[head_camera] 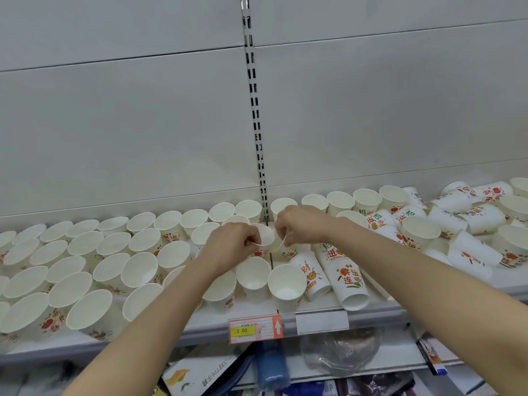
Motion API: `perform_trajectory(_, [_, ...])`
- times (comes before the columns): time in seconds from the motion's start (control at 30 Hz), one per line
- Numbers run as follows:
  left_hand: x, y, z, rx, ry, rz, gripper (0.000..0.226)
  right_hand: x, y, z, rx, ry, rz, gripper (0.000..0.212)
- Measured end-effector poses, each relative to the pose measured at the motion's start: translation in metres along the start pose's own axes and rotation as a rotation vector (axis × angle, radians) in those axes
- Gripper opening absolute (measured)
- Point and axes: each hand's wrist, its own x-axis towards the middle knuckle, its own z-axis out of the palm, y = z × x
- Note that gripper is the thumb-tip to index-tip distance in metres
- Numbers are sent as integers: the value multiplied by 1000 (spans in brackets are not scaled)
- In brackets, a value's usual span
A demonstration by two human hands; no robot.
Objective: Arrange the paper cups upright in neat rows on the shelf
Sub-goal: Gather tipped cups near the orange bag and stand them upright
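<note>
Both hands meet over the middle of the shelf (320, 312). My left hand (228, 247) and my right hand (300, 225) each pinch the rim of one white paper cup (267, 237) held between them, its mouth tilted toward me. Left of it, several white cups with red and green print stand upright in rows (85, 261). On the right, several cups lie tipped over in a loose heap (468, 221). Two printed cups (347, 281) lie on their sides near the shelf's front edge.
A slotted metal upright (255, 110) divides the grey back panel. An orange price tag (255, 328) is clipped to the shelf's front rail. Below the shelf are a clear plastic bag (340, 352), a blue bundle (271, 367) and printed boxes.
</note>
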Motion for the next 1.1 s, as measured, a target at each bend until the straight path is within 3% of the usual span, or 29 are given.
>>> perform_trajectory(0.13, [-4, -2, 5, 65, -36, -7, 19, -16, 3, -5, 59, 89, 75, 5])
perform_trajectory(0.3, [-2, 1, -9, -88, 73, -72, 17, -33, 3, 15, 47, 316, 178, 10])
perform_trajectory(0.43, [2, 23, -15, -95, 101, -32, 12, -34, 1, 31, 11, 296, 179, 8])
perform_trajectory(0.6, [10, 60, -9, -105, -37, 44, 8, -46, 6, 25, 76, 281, 202, 18])
perform_trajectory(0.67, [15, 69, -6, -82, -81, 37, 10, -57, 11, 17, 135, 327, 265, 24])
perform_trajectory(0.8, [29, 83, 3, -4, -193, 5, 20, -95, 20, 12, 250, 498, 471, 14])
perform_trajectory(0.9, [33, 95, 10, 24, -203, -11, 26, -133, 17, 28, 328, 435, 541, 22])
perform_trajectory(1.0, [32, 106, 12, 6, 54, 35, 23, -154, 11, 46, 316, 342, 539, 42])
perform_trajectory(1.1, [29, 112, 14, 85, -18, 38, 21, -158, 7, 54, 288, 244, 569, 60])
